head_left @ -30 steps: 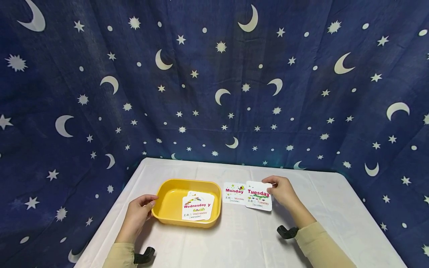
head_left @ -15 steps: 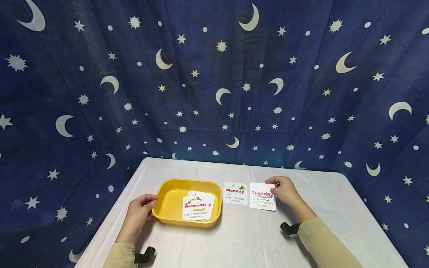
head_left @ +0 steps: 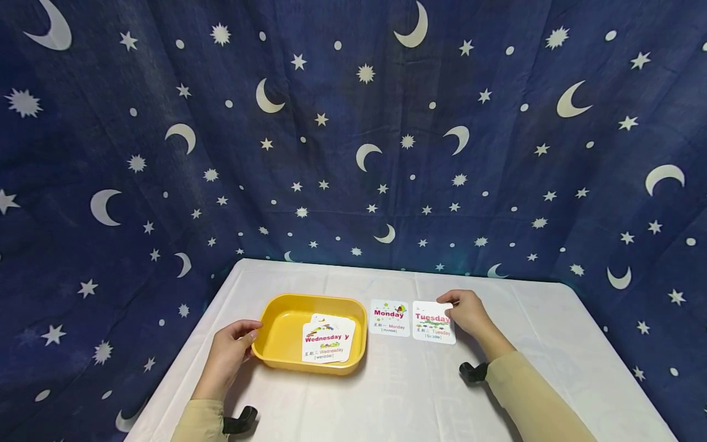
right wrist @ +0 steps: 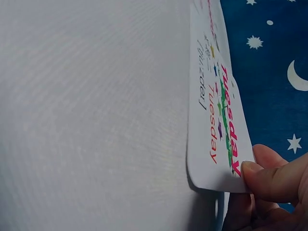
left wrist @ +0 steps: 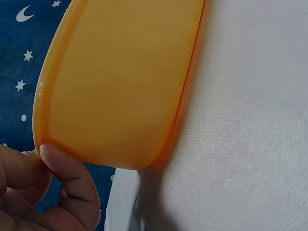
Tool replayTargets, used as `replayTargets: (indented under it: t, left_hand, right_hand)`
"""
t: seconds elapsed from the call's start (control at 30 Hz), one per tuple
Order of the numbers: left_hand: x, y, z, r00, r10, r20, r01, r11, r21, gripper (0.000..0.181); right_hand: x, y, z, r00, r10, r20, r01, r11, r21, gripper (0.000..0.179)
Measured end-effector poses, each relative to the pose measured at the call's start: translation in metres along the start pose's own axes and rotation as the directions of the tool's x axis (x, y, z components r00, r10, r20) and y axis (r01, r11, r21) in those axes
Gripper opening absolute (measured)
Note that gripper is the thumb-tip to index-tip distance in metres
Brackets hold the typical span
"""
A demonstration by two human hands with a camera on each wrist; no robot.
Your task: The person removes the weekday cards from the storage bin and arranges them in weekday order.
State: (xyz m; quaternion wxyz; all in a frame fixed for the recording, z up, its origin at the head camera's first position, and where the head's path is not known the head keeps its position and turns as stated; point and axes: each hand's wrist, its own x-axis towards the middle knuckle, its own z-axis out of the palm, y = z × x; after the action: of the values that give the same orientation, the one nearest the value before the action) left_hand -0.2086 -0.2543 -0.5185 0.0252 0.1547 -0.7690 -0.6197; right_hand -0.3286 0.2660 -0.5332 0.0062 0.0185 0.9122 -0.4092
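Observation:
My right hand (head_left: 469, 313) pinches the right edge of a white Tuesday card (head_left: 433, 334). In the right wrist view, the thumb lies on the face of this Tuesday card (right wrist: 202, 163), by its corner. Just left of it on the table is the Monday card (head_left: 390, 324), with a narrow gap between them. The left hand (head_left: 227, 353) grips the left end of a yellow tray (head_left: 276, 337). Thumb and fingers pinch the rim of the tray (left wrist: 115, 96) in the left wrist view. Inside the tray lies a Wednesday card (head_left: 324, 350), overlapping other card material mostly hidden beneath it.
A white cloth covers the table (head_left: 386, 399). Behind it hangs a dark blue curtain (head_left: 331, 215) printed with moons and stars. Black wrist mounts (head_left: 473, 372) stick out near both sleeves.
The Tuesday card has moved right, off the Monday card's edge it overlapped, and now sits beside it. My right hand moved with it. The left hand and tray have stayed in place.

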Motion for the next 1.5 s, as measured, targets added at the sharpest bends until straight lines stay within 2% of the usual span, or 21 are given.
replayTargets:
  t: [1.07,1.5]
  left_hand:
    - [0.002,-0.001,-0.001,1.0,0.004,0.003,-0.004,1.0,-0.013,0.025]
    - [0.002,-0.002,0.0,1.0,0.001,0.0,-0.001,1.0,-0.008,0.025]
  right_hand:
    - [0.006,-0.003,0.011,0.999,-0.035,-0.011,0.033,0.99,-0.135,0.03]
    - [0.006,-0.003,0.013,1.0,-0.003,-0.009,0.001,0.989,-0.146,0.027]
